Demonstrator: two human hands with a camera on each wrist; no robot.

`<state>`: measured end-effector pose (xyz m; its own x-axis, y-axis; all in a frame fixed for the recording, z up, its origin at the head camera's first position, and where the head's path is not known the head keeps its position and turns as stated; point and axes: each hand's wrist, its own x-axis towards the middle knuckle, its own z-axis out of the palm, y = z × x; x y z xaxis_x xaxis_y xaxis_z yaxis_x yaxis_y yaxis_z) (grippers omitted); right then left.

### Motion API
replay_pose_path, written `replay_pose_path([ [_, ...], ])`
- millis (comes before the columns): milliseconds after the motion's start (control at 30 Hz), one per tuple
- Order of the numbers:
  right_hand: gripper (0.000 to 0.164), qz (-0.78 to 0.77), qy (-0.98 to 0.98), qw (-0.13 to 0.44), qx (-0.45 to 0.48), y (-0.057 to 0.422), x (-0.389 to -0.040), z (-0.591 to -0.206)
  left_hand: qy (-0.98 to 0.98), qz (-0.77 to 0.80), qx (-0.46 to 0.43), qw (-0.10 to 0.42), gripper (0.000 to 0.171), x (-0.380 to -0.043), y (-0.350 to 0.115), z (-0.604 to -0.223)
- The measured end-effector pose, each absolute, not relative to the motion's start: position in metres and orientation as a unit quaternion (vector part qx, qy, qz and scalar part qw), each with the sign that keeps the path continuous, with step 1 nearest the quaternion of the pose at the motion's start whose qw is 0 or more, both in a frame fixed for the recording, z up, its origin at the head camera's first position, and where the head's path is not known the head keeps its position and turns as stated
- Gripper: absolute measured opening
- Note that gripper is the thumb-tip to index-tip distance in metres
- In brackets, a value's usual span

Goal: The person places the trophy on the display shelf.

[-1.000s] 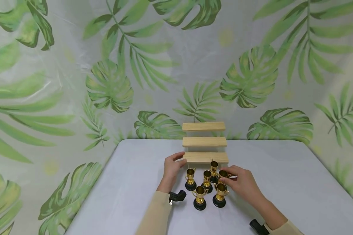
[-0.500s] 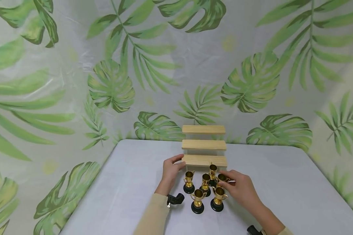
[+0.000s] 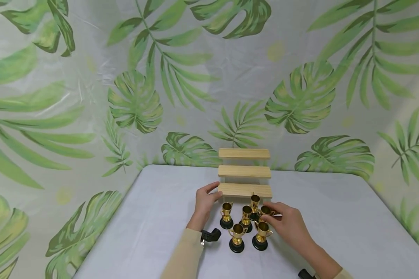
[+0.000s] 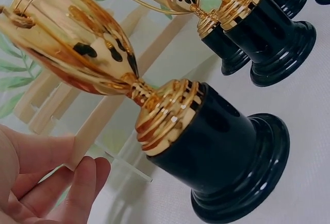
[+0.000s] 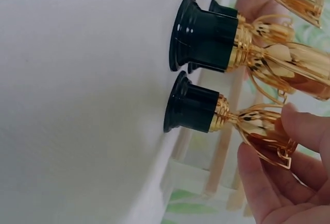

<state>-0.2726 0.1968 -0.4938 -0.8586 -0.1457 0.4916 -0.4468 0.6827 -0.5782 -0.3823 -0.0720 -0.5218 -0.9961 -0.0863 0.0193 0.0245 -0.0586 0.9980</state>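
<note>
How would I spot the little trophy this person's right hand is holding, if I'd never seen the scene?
On the white table, find the three-tiered wooden shelf. In front of it stand six gold trophies with black bases. Yours is the trophy toward the cluster's right, the only one pinched by the right hand.

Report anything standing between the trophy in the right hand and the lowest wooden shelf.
Toward the middle of the lowest shelf, the rear trophy stands in the way; toward the shelf's right end, nothing visible blocks the gripped trophy.
</note>
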Motion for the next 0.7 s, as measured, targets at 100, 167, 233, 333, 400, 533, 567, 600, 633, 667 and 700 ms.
replay_pose_path([
  [100,0.040,0.354,-0.896,0.210,0.167,0.199,-0.272,-0.492,-0.687,-0.726,0.026,0.035,0.039,-0.382,-0.071,-0.523],
  [167,0.039,0.350,-0.897,0.210,0.167,0.201,-0.271,-0.490,-0.686,-0.726,0.028,0.031,0.039,-0.382,-0.071,-0.523],
  [233,0.038,0.351,-0.898,0.208,0.166,0.202,-0.270,-0.487,-0.684,-0.728,0.027,0.030,0.040,-0.381,-0.072,-0.524],
  [333,0.037,0.350,-0.899,0.206,0.166,0.202,-0.269,-0.484,-0.678,-0.735,0.020,0.030,0.039,-0.381,-0.074,-0.524],
  [400,0.037,0.349,-0.899,0.207,0.165,0.203,-0.269,-0.482,-0.676,-0.736,0.019,0.030,0.039,-0.380,-0.075,-0.521],
  [533,0.037,0.347,-0.899,0.210,0.164,0.203,-0.267,-0.478,-0.671,-0.740,0.020,0.032,0.037,-0.381,-0.075,-0.521],
  [567,0.037,0.348,-0.899,0.211,0.164,0.204,-0.267,-0.477,-0.671,-0.740,0.021,0.033,0.037,-0.381,-0.075,-0.520],
  [600,0.036,0.348,-0.898,0.213,0.165,0.204,-0.267,-0.477,-0.668,-0.743,0.021,0.035,0.036,-0.382,-0.075,-0.522],
  [633,0.036,0.347,-0.898,0.215,0.165,0.204,-0.267,-0.476,-0.667,-0.744,0.023,0.035,0.036,-0.382,-0.075,-0.522],
  [667,0.036,0.347,-0.897,0.218,0.167,0.204,-0.267,-0.475,-0.665,-0.746,0.025,0.035,0.035,-0.382,-0.075,-0.521],
  [700,0.036,0.347,-0.896,0.221,0.168,0.205,-0.267,-0.474,-0.664,-0.747,0.027,0.035,0.035,-0.382,-0.075,-0.520],
])
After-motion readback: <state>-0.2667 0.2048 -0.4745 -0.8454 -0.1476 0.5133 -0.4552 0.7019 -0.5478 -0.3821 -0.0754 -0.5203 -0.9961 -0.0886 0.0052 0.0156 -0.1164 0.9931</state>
